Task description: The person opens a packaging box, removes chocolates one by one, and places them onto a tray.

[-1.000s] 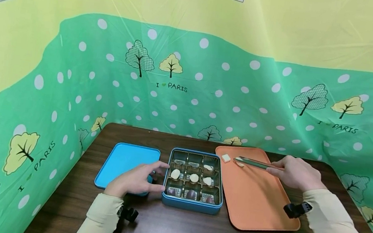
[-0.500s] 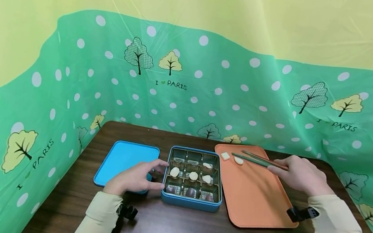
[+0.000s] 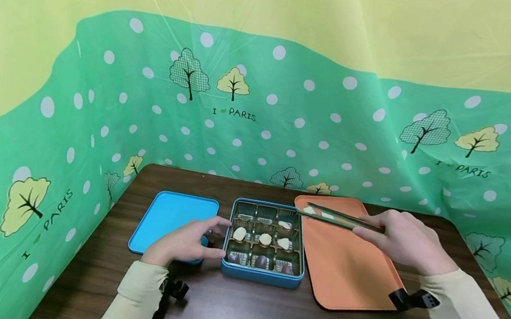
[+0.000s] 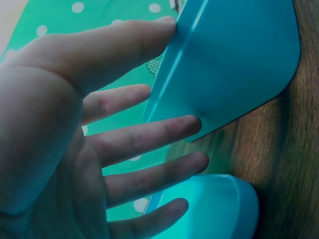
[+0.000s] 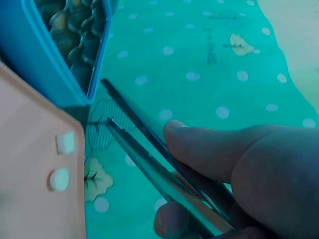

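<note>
My right hand (image 3: 405, 244) grips long metal tweezers (image 3: 343, 221), thumb on one arm and a finger under the other. Their tips stand apart with nothing between them, as the right wrist view shows. In the head view they reach over the far end of the orange tray (image 3: 350, 283) to the box's right rim. A square white piece (image 5: 65, 143) and a round white piece (image 5: 59, 179) lie on the tray. Left of it stands a blue box (image 3: 262, 277) with a divided insert. My left hand (image 3: 183, 244) rests thumb and fingertips at its left side, fingers nearly straight.
In the box, dark pieces (image 3: 261, 262) lie in the front row and pale pieces (image 3: 265, 239) in the middle row. One more pale piece (image 3: 284, 225) sits at back right. A flat blue lid (image 3: 177, 214) lies left on the wooden table (image 3: 237, 311).
The tweezers have parted from beside the round white piece and swung left toward the box, their tips spread. The left hand and the box keep their places.
</note>
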Demonstrator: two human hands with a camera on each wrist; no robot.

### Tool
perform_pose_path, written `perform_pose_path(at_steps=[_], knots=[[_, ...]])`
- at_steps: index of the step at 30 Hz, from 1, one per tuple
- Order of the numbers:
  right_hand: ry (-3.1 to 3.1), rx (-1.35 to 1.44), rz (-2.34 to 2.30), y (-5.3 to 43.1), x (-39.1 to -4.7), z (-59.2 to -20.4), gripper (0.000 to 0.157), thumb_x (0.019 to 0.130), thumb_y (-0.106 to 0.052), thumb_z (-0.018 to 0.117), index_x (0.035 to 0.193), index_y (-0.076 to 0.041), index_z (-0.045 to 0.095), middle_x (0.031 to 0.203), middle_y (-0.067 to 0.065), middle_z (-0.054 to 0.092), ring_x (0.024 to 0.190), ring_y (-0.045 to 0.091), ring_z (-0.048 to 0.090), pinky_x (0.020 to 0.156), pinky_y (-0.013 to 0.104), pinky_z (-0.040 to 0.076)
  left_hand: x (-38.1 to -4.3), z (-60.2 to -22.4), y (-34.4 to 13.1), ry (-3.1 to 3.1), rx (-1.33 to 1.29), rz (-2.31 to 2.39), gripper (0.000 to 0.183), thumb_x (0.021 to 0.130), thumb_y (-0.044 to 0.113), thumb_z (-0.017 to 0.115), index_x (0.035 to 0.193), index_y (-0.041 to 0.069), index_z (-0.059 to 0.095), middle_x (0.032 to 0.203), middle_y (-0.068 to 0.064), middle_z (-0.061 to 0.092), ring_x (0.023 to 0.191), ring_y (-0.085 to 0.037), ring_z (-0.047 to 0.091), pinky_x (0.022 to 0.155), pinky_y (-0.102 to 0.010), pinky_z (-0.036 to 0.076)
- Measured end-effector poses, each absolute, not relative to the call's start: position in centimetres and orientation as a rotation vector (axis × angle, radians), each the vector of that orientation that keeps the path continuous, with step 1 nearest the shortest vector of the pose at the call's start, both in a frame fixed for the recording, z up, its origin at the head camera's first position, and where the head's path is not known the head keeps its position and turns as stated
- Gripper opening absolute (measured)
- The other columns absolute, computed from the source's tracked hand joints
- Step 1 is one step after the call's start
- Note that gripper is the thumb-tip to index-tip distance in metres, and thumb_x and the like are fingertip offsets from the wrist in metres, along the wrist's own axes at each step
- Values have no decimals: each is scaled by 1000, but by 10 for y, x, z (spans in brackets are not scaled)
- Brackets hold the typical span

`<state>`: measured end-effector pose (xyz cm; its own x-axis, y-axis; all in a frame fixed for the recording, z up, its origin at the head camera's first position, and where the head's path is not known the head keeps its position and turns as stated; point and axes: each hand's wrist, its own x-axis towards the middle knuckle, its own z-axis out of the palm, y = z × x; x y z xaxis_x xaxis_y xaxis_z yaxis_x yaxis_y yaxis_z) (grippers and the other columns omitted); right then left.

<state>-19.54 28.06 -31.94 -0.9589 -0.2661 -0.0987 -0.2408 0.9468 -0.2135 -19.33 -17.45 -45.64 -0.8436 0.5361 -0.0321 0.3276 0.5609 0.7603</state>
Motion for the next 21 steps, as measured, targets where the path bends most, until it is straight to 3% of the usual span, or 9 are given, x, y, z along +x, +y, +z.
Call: perform_pose_path(at_steps=[4,11,16,21], knots=[[2983,-485,-302,271,-194,-316,59,97,-64,65,133,-18,76,110,8,79,72,10,58,50,36,39,-194,-456,-174,2545,720,1145,69,95,36,80,153,12,50,132,-11,68,117,-31,67,101,-56,52],[2970,-576,-275,258,-198,-314,40,98,-52,70,125,-23,80,91,-7,76,67,8,55,51,34,41,-195,-457,-174,2546,729,1147,69,94,37,80,152,13,51,132,-11,68,116,-32,68,101,-56,52],[2973,-614,-253,255,-202,-314,31,98,-48,72,119,-28,83,101,-8,78,75,4,62,55,34,46,-197,-460,-175,2539,730,1171,70,93,38,82,151,14,52,131,-9,69,112,-29,69,98,-55,54],[2953,-615,-226,252,-207,-313,32,97,-49,73,119,-27,83,102,-8,78,70,7,58,55,34,44,-199,-464,-176,2541,718,1185,69,92,37,83,151,16,52,129,-4,70,109,-25,70,96,-52,55]])
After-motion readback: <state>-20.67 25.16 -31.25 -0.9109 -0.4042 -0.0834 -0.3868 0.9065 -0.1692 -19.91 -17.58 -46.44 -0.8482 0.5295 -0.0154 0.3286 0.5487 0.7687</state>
